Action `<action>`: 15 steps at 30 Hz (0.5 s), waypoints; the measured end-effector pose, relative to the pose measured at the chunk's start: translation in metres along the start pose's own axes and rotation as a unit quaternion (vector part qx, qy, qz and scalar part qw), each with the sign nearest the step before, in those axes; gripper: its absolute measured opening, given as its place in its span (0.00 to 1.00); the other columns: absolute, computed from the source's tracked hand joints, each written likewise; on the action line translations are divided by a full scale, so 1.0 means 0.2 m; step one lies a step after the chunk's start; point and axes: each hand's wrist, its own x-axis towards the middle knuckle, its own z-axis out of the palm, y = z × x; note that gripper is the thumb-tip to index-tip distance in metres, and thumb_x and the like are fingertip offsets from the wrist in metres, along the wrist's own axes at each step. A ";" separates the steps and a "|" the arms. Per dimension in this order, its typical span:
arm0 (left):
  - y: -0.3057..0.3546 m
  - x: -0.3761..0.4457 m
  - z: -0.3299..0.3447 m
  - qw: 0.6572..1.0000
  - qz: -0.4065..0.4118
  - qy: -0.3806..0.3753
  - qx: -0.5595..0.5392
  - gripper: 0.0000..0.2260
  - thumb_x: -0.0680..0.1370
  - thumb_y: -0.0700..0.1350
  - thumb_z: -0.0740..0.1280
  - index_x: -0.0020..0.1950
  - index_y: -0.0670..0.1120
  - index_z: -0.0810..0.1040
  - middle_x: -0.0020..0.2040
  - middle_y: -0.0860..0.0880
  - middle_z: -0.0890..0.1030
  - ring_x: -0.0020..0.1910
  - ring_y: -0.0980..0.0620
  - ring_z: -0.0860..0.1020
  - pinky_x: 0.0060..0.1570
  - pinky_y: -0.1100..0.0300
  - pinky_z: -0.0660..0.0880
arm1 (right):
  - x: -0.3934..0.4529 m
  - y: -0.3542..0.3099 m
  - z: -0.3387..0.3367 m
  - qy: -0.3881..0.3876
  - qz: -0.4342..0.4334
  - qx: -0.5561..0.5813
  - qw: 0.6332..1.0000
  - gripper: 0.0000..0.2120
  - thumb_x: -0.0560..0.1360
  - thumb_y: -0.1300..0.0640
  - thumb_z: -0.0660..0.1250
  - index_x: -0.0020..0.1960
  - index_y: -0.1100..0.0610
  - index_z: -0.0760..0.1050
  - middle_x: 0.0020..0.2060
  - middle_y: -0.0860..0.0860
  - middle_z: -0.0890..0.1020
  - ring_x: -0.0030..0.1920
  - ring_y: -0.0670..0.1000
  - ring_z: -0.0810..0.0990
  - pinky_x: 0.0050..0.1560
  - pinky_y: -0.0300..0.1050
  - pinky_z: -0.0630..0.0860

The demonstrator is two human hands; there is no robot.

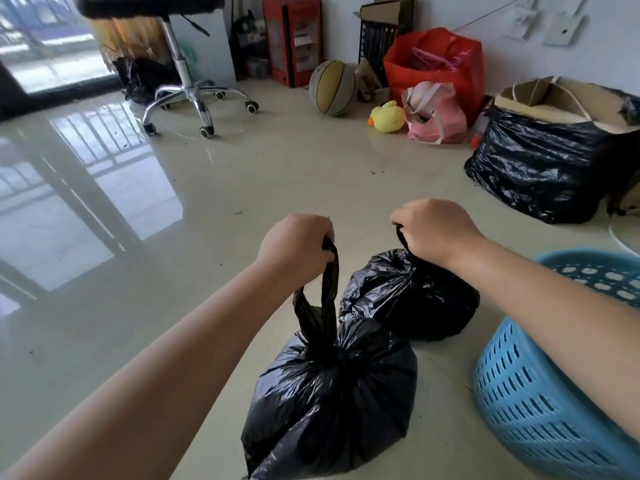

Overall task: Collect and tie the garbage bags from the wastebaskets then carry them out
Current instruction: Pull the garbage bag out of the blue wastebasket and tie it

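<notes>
Left hand (294, 245) is clenched around the tied loop of the near bag (332, 400), which hangs or sits straight below that fist, handles running vertically up into it. Over to the right, the right hand (433, 230) is fisted on the twisted neck of the far bag (412, 292), again directly underneath. So the lift looks like straight up for both. Can't tell if either bag is clear of the floor. The blue wastebasket (540, 386) just right of the right forearm is cut off by the frame.
</notes>
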 end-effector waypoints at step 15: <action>0.32 0.00 -0.95 0.988 -0.072 -0.112 0.082 0.09 0.77 0.33 0.59 0.45 0.47 0.70 0.39 0.47 0.71 0.41 0.47 0.69 0.34 0.59 0.65 | 0.14 -0.02 -1.04 -0.143 0.039 0.072 0.986 0.10 0.71 0.72 0.56 0.34 0.60 0.64 0.28 0.51 0.65 0.31 0.56 0.66 0.26 0.39 0.52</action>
